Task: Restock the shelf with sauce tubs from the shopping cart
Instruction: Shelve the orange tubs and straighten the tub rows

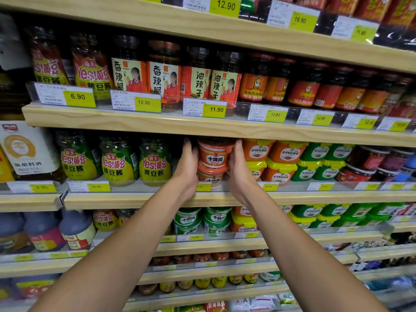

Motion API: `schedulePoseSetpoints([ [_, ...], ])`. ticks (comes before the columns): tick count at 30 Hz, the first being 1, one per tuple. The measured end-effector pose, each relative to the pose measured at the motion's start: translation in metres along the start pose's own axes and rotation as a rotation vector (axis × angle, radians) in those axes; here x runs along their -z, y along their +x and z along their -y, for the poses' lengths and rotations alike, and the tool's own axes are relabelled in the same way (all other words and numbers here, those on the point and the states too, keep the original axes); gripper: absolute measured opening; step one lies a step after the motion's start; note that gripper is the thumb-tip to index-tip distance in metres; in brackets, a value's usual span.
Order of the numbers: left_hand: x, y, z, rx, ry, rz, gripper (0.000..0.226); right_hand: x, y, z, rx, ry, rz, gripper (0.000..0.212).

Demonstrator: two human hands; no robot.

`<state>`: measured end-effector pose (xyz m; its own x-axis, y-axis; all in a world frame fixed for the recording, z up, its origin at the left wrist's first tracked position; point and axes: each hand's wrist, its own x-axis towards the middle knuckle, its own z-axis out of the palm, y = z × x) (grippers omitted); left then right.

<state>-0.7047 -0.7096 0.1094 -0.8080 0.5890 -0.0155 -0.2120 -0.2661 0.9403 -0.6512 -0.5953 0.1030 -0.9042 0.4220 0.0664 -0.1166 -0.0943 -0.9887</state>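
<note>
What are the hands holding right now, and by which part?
The stacked red sauce tubs, pressed at their sides between the left hand and the right hand.

A gap lies between the jars (pixel 155 164) and stacked red tubs (pixel 213 159), with the shelf board (pixel 135 126) close overhead.

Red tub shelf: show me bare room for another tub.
One dark gap, between the yellow bean jars and the stacked red tubs, where the left hand reaches in. Right of the stack, orange tubs sit packed tight; the shelf above is close overhead.
</note>
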Motion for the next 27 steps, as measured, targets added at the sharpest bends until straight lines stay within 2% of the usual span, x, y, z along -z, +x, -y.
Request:
schedulePoseSetpoints([
  [6, 0.001, -0.006, -0.004, -0.023, 0.094, 0.016, 0.069, 0.000, 0.000, 0.002, -0.001, -0.062, -0.005, 0.061],
  [10, 0.004, -0.006, -0.005, -0.022, 0.134, 0.020, 0.071, 0.001, -0.003, 0.003, 0.006, -0.057, 0.014, 0.052],
  [16, 0.004, -0.008, -0.009, -0.002, 0.148, 0.035, 0.076, 0.000, -0.006, 0.006, 0.002, -0.068, -0.001, 0.056],
  [20, -0.002, -0.014, -0.011, -0.018, 0.154, -0.036, 0.064, 0.001, -0.010, 0.007, 0.008, -0.049, 0.001, 0.051],
  [24, -0.008, -0.023, -0.004, -0.018, 0.126, -0.116, 0.050, 0.009, -0.019, 0.008, 0.000, -0.039, 0.038, 0.071],
  [27, -0.015, -0.031, 0.005, -0.046, 0.226, -0.217, 0.047, 0.020, -0.030, 0.011, -0.018, -0.047, 0.045, 0.072],
])
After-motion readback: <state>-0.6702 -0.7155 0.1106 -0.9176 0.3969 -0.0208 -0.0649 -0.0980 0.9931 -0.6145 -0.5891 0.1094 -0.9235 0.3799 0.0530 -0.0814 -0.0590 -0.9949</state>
